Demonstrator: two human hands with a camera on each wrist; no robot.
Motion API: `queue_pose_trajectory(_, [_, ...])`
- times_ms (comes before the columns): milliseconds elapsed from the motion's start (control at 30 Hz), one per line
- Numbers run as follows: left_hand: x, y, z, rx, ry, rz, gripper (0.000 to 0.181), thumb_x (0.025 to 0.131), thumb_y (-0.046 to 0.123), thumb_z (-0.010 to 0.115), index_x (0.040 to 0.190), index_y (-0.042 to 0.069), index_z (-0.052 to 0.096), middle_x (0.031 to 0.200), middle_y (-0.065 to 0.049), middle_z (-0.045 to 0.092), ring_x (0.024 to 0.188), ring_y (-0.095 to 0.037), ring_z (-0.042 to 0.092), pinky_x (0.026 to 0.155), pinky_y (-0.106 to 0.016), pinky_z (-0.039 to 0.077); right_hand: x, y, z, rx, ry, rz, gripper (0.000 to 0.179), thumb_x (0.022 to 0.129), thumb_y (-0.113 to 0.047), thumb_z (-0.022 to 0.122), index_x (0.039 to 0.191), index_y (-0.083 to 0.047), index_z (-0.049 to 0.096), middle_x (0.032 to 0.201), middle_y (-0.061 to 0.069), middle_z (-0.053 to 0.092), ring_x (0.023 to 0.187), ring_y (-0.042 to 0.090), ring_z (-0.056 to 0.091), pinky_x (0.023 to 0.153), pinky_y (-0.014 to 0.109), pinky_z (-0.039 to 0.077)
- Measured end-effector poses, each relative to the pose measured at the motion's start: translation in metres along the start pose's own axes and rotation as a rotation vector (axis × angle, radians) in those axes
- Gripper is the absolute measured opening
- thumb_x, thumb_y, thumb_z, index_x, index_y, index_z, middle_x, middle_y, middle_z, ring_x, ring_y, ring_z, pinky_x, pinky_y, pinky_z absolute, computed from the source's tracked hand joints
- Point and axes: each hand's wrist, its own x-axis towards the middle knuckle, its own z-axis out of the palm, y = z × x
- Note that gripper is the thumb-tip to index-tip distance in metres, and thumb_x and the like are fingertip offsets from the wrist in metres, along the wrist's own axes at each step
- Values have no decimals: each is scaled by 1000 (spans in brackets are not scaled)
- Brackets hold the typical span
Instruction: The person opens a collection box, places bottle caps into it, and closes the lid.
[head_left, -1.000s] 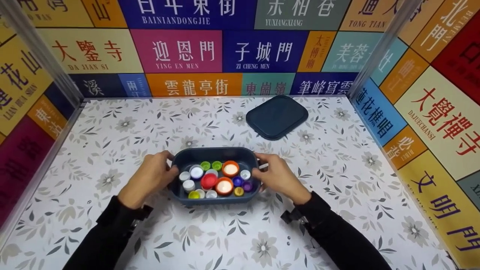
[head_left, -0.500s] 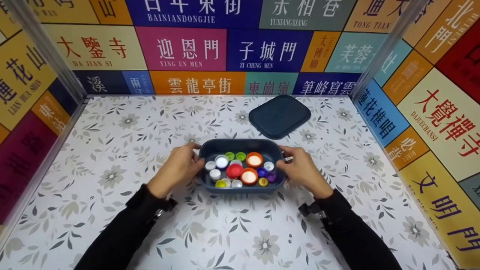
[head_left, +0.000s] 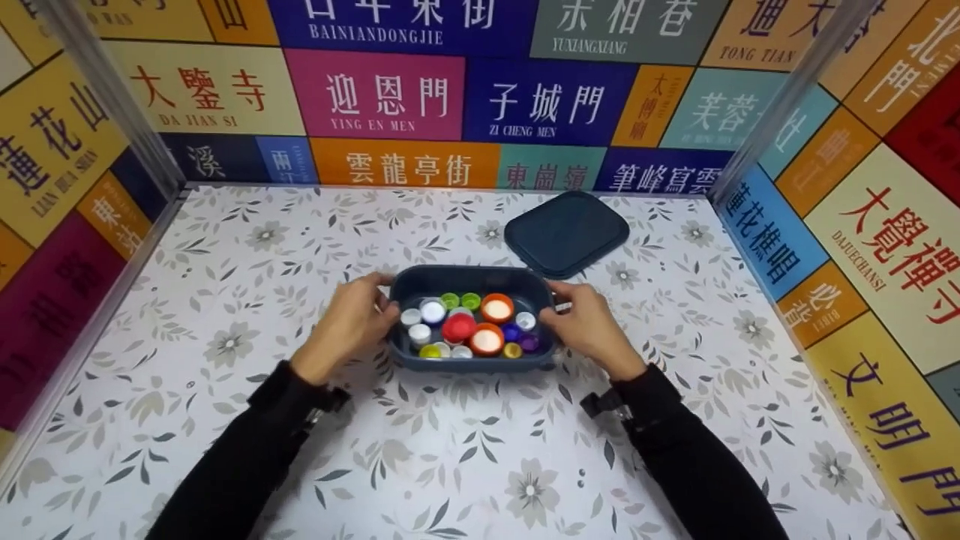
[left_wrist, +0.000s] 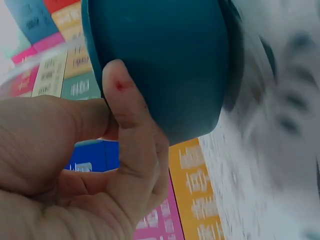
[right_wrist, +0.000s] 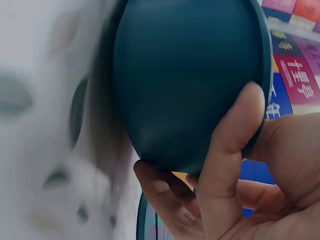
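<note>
A dark blue rounded box [head_left: 472,364] without its lid is held between both hands. Inside lie several bottle caps: a red cap [head_left: 459,327], orange-rimmed caps [head_left: 487,340], and white, green, yellow and purple ones. My left hand [head_left: 349,322] pinches the box's left end at the rim, thumb over the edge. At the opposite end my right hand [head_left: 592,322] grips the rim in the same way. Each wrist view shows an outer end wall of the box [left_wrist: 160,65] with fingers pressed against it. A gap to the tabletop cannot be told for sure.
The dark blue lid [head_left: 568,232] lies flat behind the box, slightly to the right. A white floral cloth [head_left: 480,450] covers the table. Panels with large printed characters [head_left: 375,94] wall in the back and both sides.
Both hands carried the box to the right and away from me, then slightly back left and farther toward the lid. The lid keeps its place on the table; the head view shifted a little.
</note>
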Motion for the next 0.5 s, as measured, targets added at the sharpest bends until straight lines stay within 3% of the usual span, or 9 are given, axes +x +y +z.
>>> queue_pose_trajectory(133, [7,5,9,-33,-22,6,55,103,1,69,157,-9,63,99,-16,80,70,-17,72,59,-22,58,-1,2,-13,-11,14,11,64,100,-4,71,164,-5,65,128,29,81,94,25,82,61,21,64])
queue_pose_trajectory(233, [8,16,16,-59,-59,13,58,104,1,69,159,-10,60,102,-17,81,69,-17,75,59,-23,63,-6,4,-23,-52,66,19,62,100,-4,70,162,-4,68,125,28,83,92,21,78,68,16,61])
queue_pose_trajectory(333, [5,17,7,-27,-31,21,56,102,0,69,156,-12,62,100,-18,81,71,-20,75,59,-24,63,-3,-3,-18,-49,58,-7,61,99,-5,70,160,-3,69,125,27,84,100,24,81,76,14,62])
queue_pose_trajectory(433, [5,11,-3,11,26,11,53,100,-2,70,152,-11,66,98,-18,81,71,-21,74,58,-23,59,3,-9,-11,-26,11,-27,63,99,-7,71,162,-4,67,128,27,83,106,28,84,76,17,65])
queue_pose_trajectory(500, [7,11,-3,8,23,9,53,102,-1,70,153,-10,66,98,-17,80,71,-20,73,57,-22,58,3,-9,-13,-25,3,-22,64,100,-5,71,163,-4,66,129,28,82,103,28,83,73,19,66])
